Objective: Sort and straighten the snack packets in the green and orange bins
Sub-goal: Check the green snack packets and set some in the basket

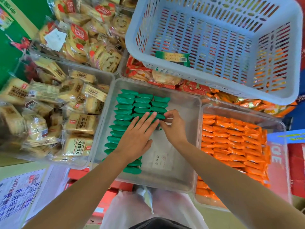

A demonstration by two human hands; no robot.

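Left hand: flat, fingers straight, pressing on the green packets, mid-bin. Right hand: fingers curled, pinching one green packet at the near end of the right row. Green packets stand in rows filling the left side of the centre bin; its right side is bare. Orange packets are stacked in rows in the right bin. Basket sits far right, holding one packet.

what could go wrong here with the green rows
The left hand presses flat on the green rows; a shove could skew the standing packets.
The right hand pinches the end packet beside the bare half of the clear bin, so that short row may topple that way.
One green pack lies in the blue basket and could be missed.
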